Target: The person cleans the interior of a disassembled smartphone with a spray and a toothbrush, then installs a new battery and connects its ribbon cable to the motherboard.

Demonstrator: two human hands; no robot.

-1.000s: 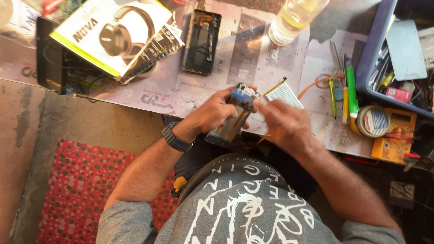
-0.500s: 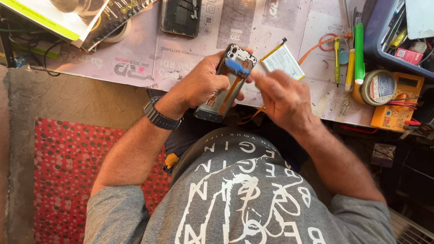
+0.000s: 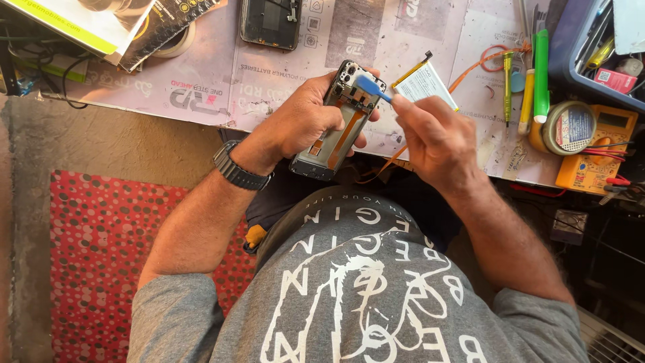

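Seen from above, a person in a grey printed shirt sits at a counter (image 3: pixel 201 74) covered with printed paper sheets. The left hand (image 3: pixel 302 124), with a dark watch (image 3: pixel 238 168) on its wrist, is closed around an opened phone (image 3: pixel 336 124) with its back cover off. The phone is held above the counter's near edge, tilted, with its camera end pointing away from the person. An orange ribbon cable runs down the middle of its exposed inside.

The right hand (image 3: pixel 433 138) has its grip closed on a small blue flat tool (image 3: pixel 371 87), pinched between thumb and fingertips. The tip of the tool touches the upper part of the phone, near the camera end.

Just beyond the right hand, a flat white battery (image 3: pixel 424 82) lies on the counter. At the far edge, another opened phone (image 3: pixel 271 23) lies flat. To the left of it sit a roll of tape (image 3: pixel 171 46) and a printed box (image 3: pixel 80 23). To the right lie an orange cable (image 3: pixel 487 57), a green pen-shaped tool (image 3: pixel 541 74) and a yellow one (image 3: pixel 526 111) beside it, then a round tin (image 3: pixel 568 128) and a yellow meter (image 3: pixel 601 154) with red leads. A blue tray (image 3: pixel 571 60) of small parts stands in the far right corner. Below the counter, on the left, a red dotted mat (image 3: pixel 101 255) covers the floor.
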